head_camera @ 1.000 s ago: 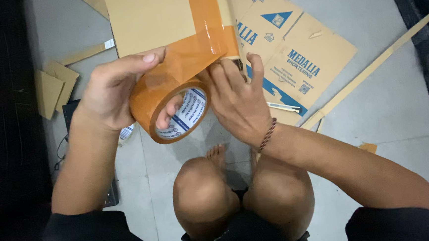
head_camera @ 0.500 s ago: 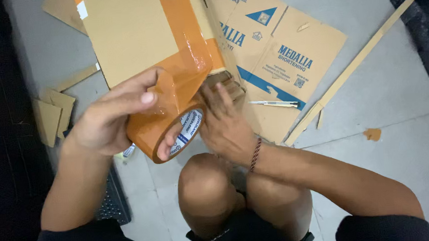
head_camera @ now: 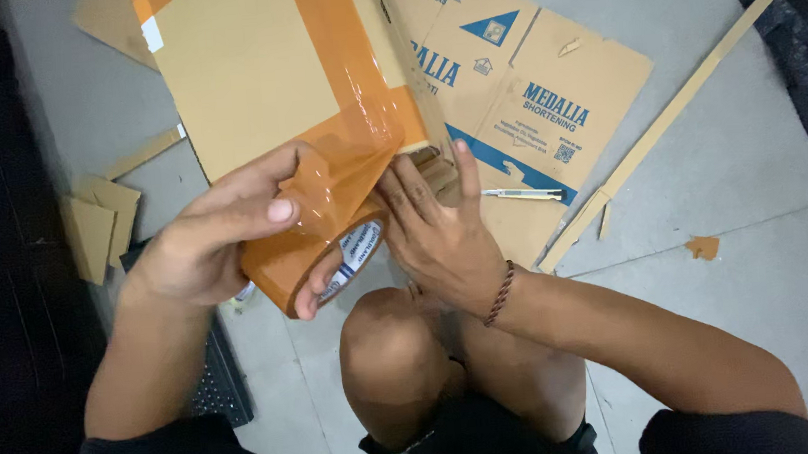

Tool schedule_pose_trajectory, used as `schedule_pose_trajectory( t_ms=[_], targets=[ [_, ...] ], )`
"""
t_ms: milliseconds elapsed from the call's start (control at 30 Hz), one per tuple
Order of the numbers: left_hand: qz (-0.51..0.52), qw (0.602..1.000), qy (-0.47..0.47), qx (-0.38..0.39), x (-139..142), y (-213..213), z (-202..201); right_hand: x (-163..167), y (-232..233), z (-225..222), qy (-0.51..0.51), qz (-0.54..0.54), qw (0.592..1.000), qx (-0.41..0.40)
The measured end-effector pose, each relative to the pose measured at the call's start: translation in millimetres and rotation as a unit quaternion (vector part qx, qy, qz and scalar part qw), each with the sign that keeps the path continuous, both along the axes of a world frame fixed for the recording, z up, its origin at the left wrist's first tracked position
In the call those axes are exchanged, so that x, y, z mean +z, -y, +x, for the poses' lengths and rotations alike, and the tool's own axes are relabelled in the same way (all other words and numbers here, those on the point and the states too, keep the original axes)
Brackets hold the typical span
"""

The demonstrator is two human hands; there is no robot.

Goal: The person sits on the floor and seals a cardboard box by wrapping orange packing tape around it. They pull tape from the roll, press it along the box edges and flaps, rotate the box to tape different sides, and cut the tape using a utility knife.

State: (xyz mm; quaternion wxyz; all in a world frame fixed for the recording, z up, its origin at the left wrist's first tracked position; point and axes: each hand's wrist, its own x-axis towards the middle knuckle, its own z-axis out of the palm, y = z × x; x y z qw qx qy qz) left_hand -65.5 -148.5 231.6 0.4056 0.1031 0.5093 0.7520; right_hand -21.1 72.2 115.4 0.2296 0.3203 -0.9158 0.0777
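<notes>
My left hand [head_camera: 208,239] grips a roll of brown packing tape [head_camera: 308,256], fingers through its core and thumb on top. A stretch of tape runs from the roll up onto a plain cardboard panel [head_camera: 245,78] held upright in front of me, where brown tape strips [head_camera: 342,48] cross it. My right hand [head_camera: 437,230], with a braided bracelet at the wrist, presses flat with spread fingers on the panel's lower right corner beside the tape. My knee [head_camera: 388,349] sits just below both hands.
A flattened printed cardboard box [head_camera: 546,106] lies on the grey floor behind the panel. A utility knife [head_camera: 523,193] rests on it. A long cardboard strip [head_camera: 677,107] runs diagonally to the right. Cardboard scraps [head_camera: 96,227] lie at left.
The panel has come closer and lower. My left hand has pulled the roll down and left, stretching more tape. My right hand has shifted from the roll to the panel's corner.
</notes>
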Motion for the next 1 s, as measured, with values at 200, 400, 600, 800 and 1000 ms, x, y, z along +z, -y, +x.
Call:
schedule_pose_trajectory(
  t_ms=[200,400,600,800,1000],
  targets=[
    [0.037,0.999,0.014,0.037,-1,12,2,15,15,6,-0.061,0.029,0.997,-0.047],
    [0.092,0.994,0.05,0.041,-7,20,-1,21,18,11,-0.03,-0.029,0.998,-0.037],
    [0.154,0.981,0.106,0.054,-8,21,-8,24,15,8,-0.045,-0.046,0.998,-0.026],
    [0.138,0.987,0.076,0.044,-4,22,-10,23,17,1,-0.037,-0.055,0.998,-0.014],
    [0.006,0.992,0.09,0.093,-13,-2,22,15,-22,-9,0.112,-0.209,0.963,0.127]
  ],
)
